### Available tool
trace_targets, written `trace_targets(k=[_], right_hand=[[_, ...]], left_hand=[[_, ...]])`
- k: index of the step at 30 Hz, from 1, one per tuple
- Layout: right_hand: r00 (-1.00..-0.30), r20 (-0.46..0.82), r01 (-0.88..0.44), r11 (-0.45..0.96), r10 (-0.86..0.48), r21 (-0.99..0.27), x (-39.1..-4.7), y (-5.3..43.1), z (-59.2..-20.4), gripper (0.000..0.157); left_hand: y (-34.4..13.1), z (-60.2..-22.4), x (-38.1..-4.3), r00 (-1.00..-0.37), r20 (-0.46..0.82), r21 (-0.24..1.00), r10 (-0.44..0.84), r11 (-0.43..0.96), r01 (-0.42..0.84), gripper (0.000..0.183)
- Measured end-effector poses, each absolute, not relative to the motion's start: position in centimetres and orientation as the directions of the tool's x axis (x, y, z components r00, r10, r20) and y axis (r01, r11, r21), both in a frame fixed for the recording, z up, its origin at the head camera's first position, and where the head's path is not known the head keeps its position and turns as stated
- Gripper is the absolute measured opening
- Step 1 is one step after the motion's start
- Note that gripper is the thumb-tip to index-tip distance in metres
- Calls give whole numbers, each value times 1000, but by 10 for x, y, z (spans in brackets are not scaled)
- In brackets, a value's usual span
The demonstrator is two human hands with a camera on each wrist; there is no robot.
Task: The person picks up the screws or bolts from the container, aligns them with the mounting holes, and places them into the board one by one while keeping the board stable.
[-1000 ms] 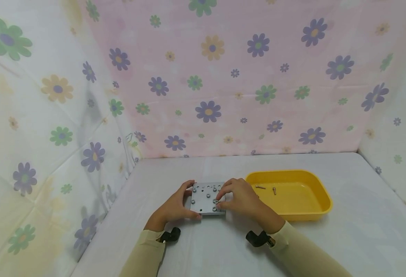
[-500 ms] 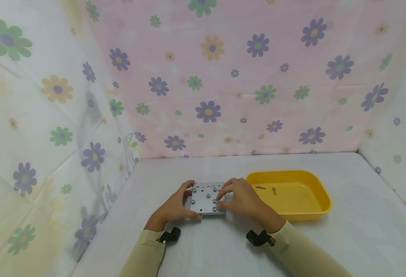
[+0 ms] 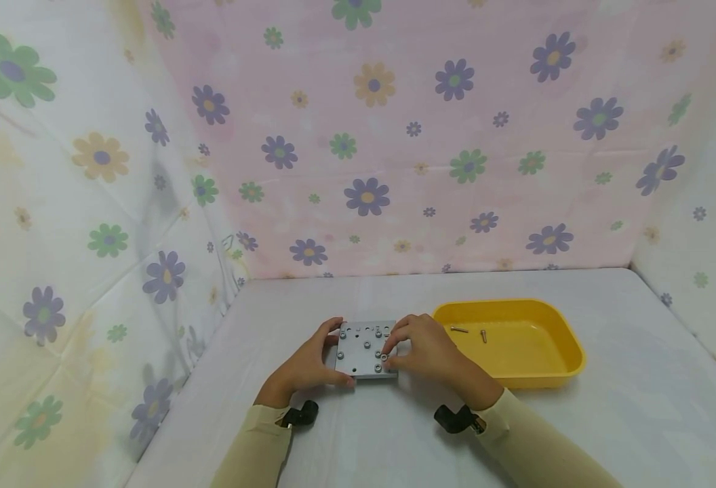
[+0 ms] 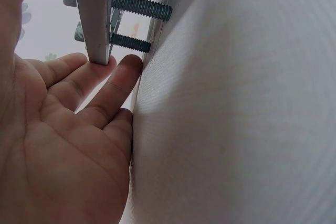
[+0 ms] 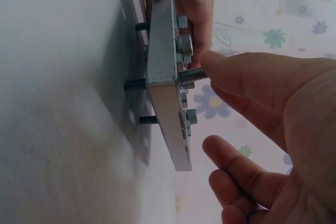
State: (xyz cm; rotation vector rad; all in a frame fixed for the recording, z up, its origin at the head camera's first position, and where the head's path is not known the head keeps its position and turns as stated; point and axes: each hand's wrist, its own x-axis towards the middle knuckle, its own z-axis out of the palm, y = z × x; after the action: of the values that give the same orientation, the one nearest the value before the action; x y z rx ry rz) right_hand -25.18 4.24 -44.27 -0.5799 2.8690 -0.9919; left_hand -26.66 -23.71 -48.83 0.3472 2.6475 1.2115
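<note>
A silvery metal plate point(image 3: 358, 360) with holes and several socket-head screws lies in the middle of the head view. My left hand point(image 3: 305, 360) holds it from the left, thumb along the near edge and fingers at the far left corner. Threaded screw shanks point(image 4: 142, 7) stick out below the plate in the left wrist view. With thumb and index finger, my right hand point(image 3: 429, 351) pinches a screw over the plate's right side. That screw's threaded shank point(image 5: 192, 75) shows between plate and fingertips in the right wrist view; the fingers hide its head there.
A yellow tray point(image 3: 568, 342) stands to the right, close beyond the right hand. Two loose screws point(image 3: 483, 336) are visible inside it. Flowered cloth point(image 3: 364, 135) hangs behind and at both sides of the white-covered table point(image 3: 358, 440).
The pinched screw's head has shifted very slightly to the right with the right fingertips. The left hand and the plate look the same.
</note>
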Motion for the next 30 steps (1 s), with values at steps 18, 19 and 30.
trace_targets(k=[18, 19, 30], right_hand=[[-914, 109, -385, 752, -390, -535, -252, 43, -445, 13], [-913, 112, -390, 755, -393, -528, -252, 43, -446, 13], [-911, 110, -392, 755, -397, -525, -253, 43, -447, 12]], left_hand=[[-237, -487, -266, -950, -98, 765, 296, 633, 118, 132], [-238, -487, -267, -950, -95, 766, 298, 631, 121, 132], [-238, -489, -267, -954, -90, 753, 288, 647, 124, 133]])
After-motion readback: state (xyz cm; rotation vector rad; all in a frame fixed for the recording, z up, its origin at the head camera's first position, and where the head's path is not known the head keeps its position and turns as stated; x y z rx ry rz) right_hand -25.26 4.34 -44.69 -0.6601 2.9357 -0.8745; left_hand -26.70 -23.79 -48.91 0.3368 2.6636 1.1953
